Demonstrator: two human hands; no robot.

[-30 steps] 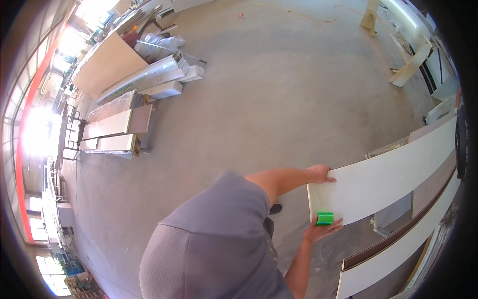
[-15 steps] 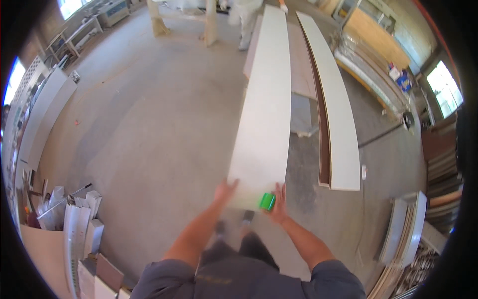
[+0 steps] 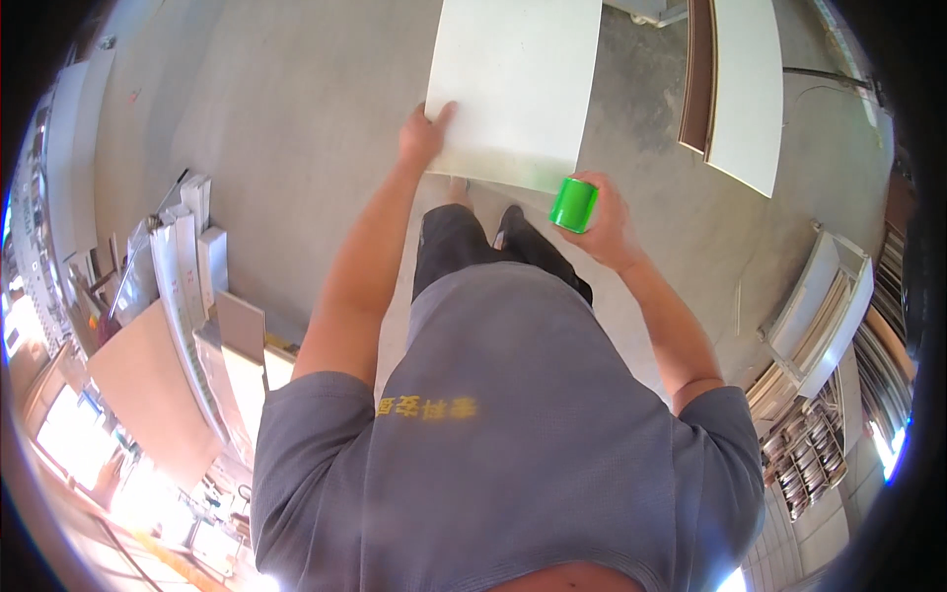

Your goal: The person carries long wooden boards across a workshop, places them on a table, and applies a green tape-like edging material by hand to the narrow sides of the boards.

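Note:
A long white board stretches away in front of me, its near end just above my feet. My left hand grips its left edge close to the near corner, thumb on the top face; the fingers beneath are hidden. In my right hand is a shiny green roll that looks like tape. The fingers wrap round its right side. This roll is beside the board's near right corner; whether it touches the board I cannot tell.
To the right lies another white board with a brown strip along it. White lengths of profile and panels lean at the left. A rack of strips stands at the right.
The view has tipped down toward my body, so the far end of the boards is out of sight. My right hand has moved off the board's right edge with the green roll.

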